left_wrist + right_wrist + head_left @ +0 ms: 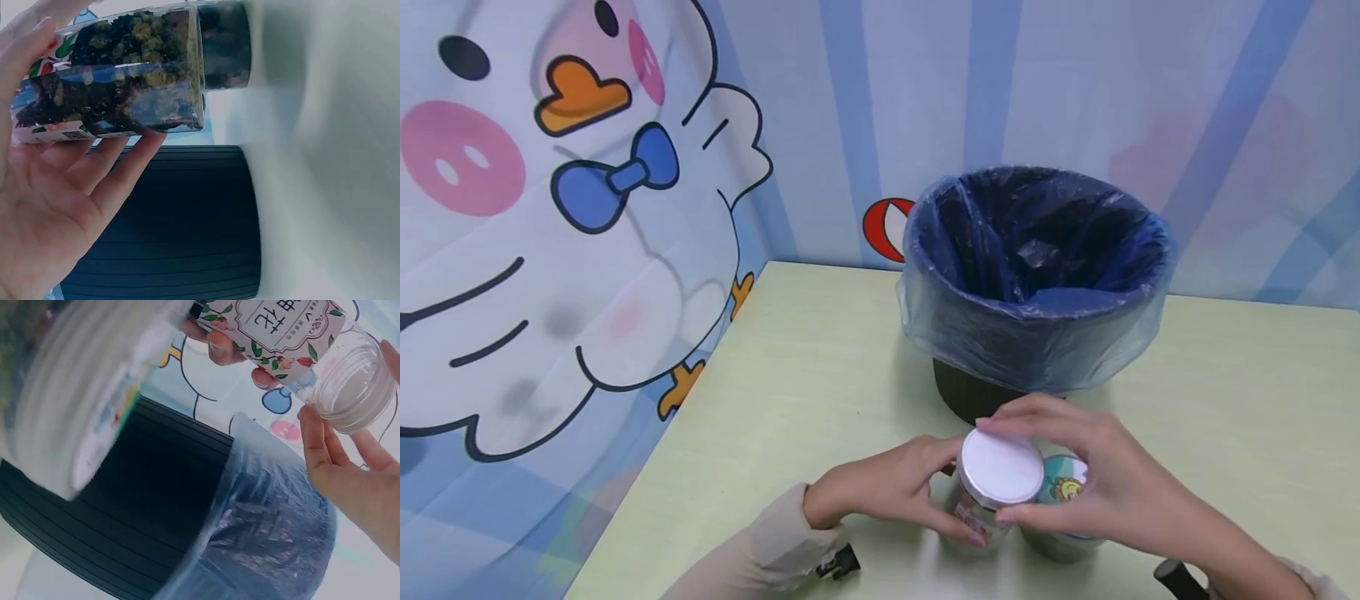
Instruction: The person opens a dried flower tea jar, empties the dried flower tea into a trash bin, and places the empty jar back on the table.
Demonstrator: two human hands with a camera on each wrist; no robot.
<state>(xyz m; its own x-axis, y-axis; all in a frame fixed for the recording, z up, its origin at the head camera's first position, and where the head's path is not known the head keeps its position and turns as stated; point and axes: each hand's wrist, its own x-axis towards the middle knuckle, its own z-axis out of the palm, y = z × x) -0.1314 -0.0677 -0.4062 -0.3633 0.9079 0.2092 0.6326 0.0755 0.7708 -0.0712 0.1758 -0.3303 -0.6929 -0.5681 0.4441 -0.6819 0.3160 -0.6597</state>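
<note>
A clear plastic jar (134, 69) with a white screw lid (1002, 467) and a floral paper label (281, 325) is filled with dark dried flowers or tea. My left hand (898, 483) grips its body from the side, thumb in front and fingers behind. The right hand (1105, 492) holds the lid by its rim between thumb and fingers. In the left wrist view the jar's base is raised off the table. Close on its right stands a second jar (1063, 477), its lid bearing a cartoon flower on teal; the right hand partly covers it in the head view.
Just behind the jars stands a dark ribbed bin (962, 392), lined with a translucent blue bag (1037, 350) folded over its rim. The pale table (820, 350) ends at a printed backdrop (895, 100) with a cartoon bird. Black wrist-camera parts (841, 562) sit by the left sleeve.
</note>
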